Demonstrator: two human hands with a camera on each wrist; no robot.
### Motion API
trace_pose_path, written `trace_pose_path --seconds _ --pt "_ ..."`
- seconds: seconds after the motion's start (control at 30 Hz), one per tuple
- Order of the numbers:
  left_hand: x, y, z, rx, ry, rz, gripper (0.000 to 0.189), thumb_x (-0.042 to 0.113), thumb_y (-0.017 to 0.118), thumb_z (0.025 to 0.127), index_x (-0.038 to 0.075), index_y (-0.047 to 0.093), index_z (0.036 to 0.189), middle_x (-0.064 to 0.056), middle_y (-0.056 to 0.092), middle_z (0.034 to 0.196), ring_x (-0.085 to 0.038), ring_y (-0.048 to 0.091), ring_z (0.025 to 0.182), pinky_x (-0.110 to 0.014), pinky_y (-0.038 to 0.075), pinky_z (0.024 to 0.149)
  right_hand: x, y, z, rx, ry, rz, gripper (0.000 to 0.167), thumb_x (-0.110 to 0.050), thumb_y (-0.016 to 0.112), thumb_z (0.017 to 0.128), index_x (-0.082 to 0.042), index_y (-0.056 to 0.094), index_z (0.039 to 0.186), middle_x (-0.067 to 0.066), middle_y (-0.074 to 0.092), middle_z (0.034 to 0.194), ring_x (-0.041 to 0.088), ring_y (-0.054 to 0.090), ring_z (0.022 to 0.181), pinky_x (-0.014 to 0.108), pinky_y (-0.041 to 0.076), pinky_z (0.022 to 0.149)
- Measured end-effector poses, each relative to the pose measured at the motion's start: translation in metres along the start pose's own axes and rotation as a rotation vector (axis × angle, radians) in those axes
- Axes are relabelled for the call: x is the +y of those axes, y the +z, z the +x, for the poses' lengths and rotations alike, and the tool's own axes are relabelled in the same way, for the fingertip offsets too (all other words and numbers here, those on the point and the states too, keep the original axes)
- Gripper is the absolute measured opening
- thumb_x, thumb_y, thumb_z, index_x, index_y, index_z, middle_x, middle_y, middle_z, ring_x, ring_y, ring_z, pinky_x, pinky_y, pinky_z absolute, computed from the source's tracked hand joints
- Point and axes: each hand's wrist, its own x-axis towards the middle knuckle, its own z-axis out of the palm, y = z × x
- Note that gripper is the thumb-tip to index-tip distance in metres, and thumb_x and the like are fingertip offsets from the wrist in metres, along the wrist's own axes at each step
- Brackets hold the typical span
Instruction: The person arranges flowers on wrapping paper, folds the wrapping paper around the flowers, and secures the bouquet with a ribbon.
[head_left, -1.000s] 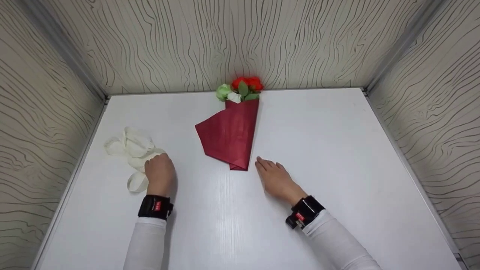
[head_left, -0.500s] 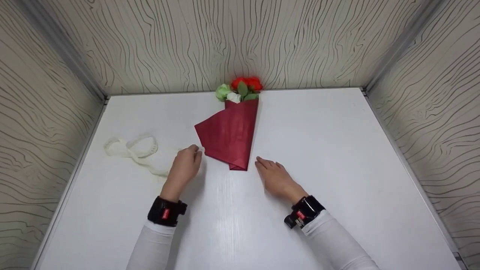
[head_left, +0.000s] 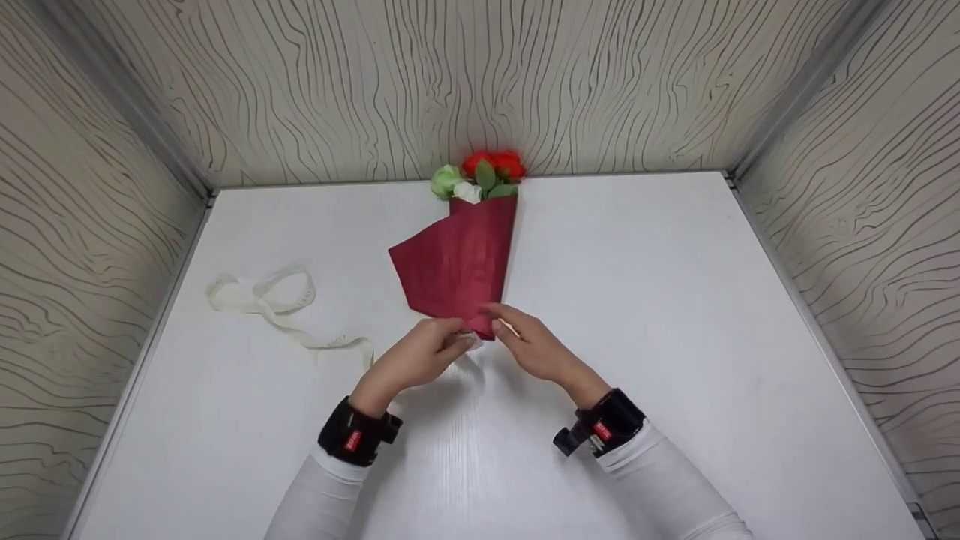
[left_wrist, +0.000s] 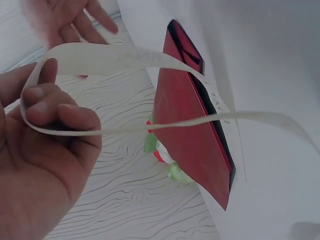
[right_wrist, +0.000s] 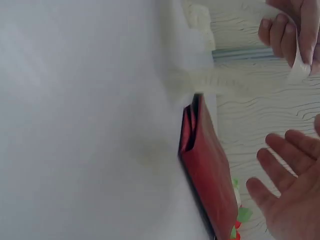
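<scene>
My left hand (head_left: 420,351) pinches a cream ribbon (left_wrist: 105,59) between thumb and fingers, near the lower tip of a wrapped bouquet. In the left wrist view the ribbon loops away from the fingers and passes in front of the dark red wrapping paper (left_wrist: 185,120). Beside the bouquet's lower end, my right hand (head_left: 544,349) is raised with fingers spread and holding nothing; the right wrist view shows its bare palm (right_wrist: 300,200). The bouquet (head_left: 461,255) lies on the table, its red, white and green flowers (head_left: 484,176) toward the back wall.
The ribbon's loose tail (head_left: 285,304) lies in loops on the left of the white table (head_left: 675,300). Wood-grain panels (head_left: 600,82) rise along the back and both sides.
My left hand has carried the ribbon rightward from the pile to the bouquet's lower tip, drawing the tail out. My right hand has lifted off the table and moved slightly left toward it.
</scene>
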Motion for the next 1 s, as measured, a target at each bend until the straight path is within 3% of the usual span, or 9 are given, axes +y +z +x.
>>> trace_pose_path --seconds 0.07,0.13,0.3,0.37,0.47,0.6,0.77,0.87,1.0 --pt "0.002 0.004 0.003 -0.004 0.033 -0.029 0.014 0.021 0.055 0.089 0.012 0.062 0.097 0.008 0.06 0.079 -0.005 0.051 0.066 -0.023 0.046 0.061 -0.008 0.002 0.003 -0.064 -0.045 0.143 0.033 -0.02 0.037 0.096 -0.014 0.044 0.128 0.0 0.051 0.122 0.018 0.045 0.113 0.032 0.037 0.092" --pt "0.003 0.007 0.004 0.003 0.051 -0.032 0.016 0.022 0.054 0.089 0.013 0.062 0.099 0.007 0.06 0.08 -0.005 0.051 0.068 -0.023 0.046 0.062 -0.011 0.004 0.005 -0.109 -0.052 0.219 0.029 -0.019 0.04 0.095 -0.012 0.048 0.123 0.004 0.056 0.112 0.02 0.053 0.1 0.031 0.044 0.081" --pt "-0.001 0.013 0.003 0.024 0.01 0.011 0.024 0.026 0.053 0.089 0.013 0.06 0.109 0.007 0.062 0.089 -0.001 0.055 0.077 -0.021 0.046 0.067 -0.005 0.007 0.006 -0.081 0.013 0.152 0.015 -0.02 0.052 0.09 -0.007 0.057 0.097 0.003 0.059 0.084 0.015 0.05 0.071 0.023 0.041 0.059" --pt "-0.003 0.014 0.002 0.028 -0.021 0.017 0.023 0.026 0.053 0.089 0.013 0.061 0.106 0.008 0.062 0.092 -0.001 0.055 0.079 -0.022 0.046 0.068 -0.002 0.004 0.005 -0.061 0.041 0.104 0.016 -0.025 0.054 0.088 -0.009 0.058 0.089 -0.002 0.058 0.081 0.01 0.048 0.072 0.022 0.039 0.059" --pt "-0.007 0.013 0.0 0.044 -0.058 0.023 0.015 0.029 0.052 0.09 0.016 0.06 0.092 0.009 0.057 0.077 -0.004 0.05 0.067 -0.022 0.043 0.059 0.003 -0.004 0.001 -0.053 0.064 0.077 0.02 -0.032 0.056 0.087 -0.012 0.059 0.082 -0.005 0.056 0.079 0.009 0.046 0.073 0.024 0.038 0.06" --pt "-0.014 0.011 -0.003 0.073 -0.078 0.026 0.023 0.034 0.048 0.091 0.015 0.055 0.079 0.008 0.043 0.062 -0.006 0.039 0.057 -0.023 0.035 0.05 0.008 -0.021 -0.005 -0.037 0.096 0.087 0.021 -0.034 0.057 0.086 -0.015 0.06 0.081 -0.004 0.055 0.076 0.011 0.045 0.071 0.025 0.038 0.061" --pt "-0.025 0.008 -0.01 0.081 -0.11 0.006 0.034 0.039 0.046 0.09 0.013 0.051 0.071 0.008 0.032 0.055 -0.006 0.03 0.052 -0.022 0.028 0.047 0.001 -0.052 -0.016 0.021 0.151 0.083 0.016 -0.024 0.057 0.087 -0.009 0.059 0.082 -0.001 0.055 0.076 0.014 0.045 0.069 0.026 0.037 0.059" --pt "-0.031 0.005 -0.015 0.098 -0.138 0.005 0.036 0.041 0.046 0.09 0.014 0.046 0.067 0.007 0.029 0.054 -0.005 0.028 0.051 -0.022 0.026 0.047 0.0 -0.071 -0.024 0.074 0.182 0.069 0.015 -0.017 0.056 0.088 -0.003 0.059 0.083 0.006 0.057 0.079 0.019 0.047 0.074 0.031 0.039 0.064" --pt "-0.04 -0.003 -0.023 0.131 -0.176 0.016 0.039 0.042 0.046 0.089 0.014 0.042 0.064 0.007 0.028 0.054 -0.006 0.027 0.051 -0.023 0.026 0.047 0.031 -0.093 -0.035 0.179 0.229 0.033 0.023 -0.029 0.056 0.087 -0.007 0.059 0.083 0.011 0.059 0.081 0.017 0.047 0.074 0.03 0.038 0.066"
